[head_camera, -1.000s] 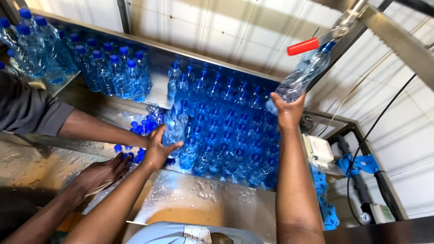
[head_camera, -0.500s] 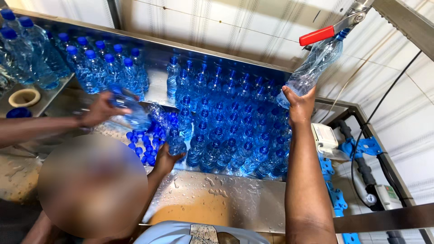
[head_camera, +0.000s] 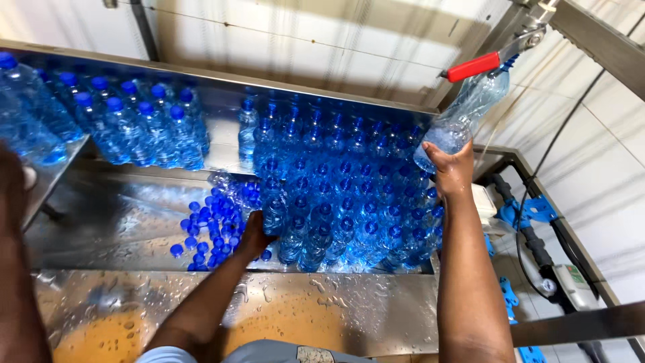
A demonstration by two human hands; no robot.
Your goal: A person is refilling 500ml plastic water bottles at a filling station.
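Right hand [head_camera: 451, 169]: closed under the base of a clear plastic bottle [head_camera: 463, 119], tilted neck-up against the red-handled filler tap [head_camera: 474, 66] above the steel trough's [head_camera: 134, 222] far right corner; judged best kept steady, mouth snug at the spout. Left hand [head_camera: 254, 235]: wrapped around a capped bottle [head_camera: 274, 210] at the near edge of the packed blue-capped bottles [head_camera: 349, 202]. Loose blue caps [head_camera: 201, 235] lie just beside it. Another person's arm [head_camera: 17, 269] at the trough's left edge.

A water-bottling plant: wet steel trough [head_camera: 134, 222], massed capped bottles [head_camera: 336, 202], red-handled filling tap [head_camera: 474, 66].
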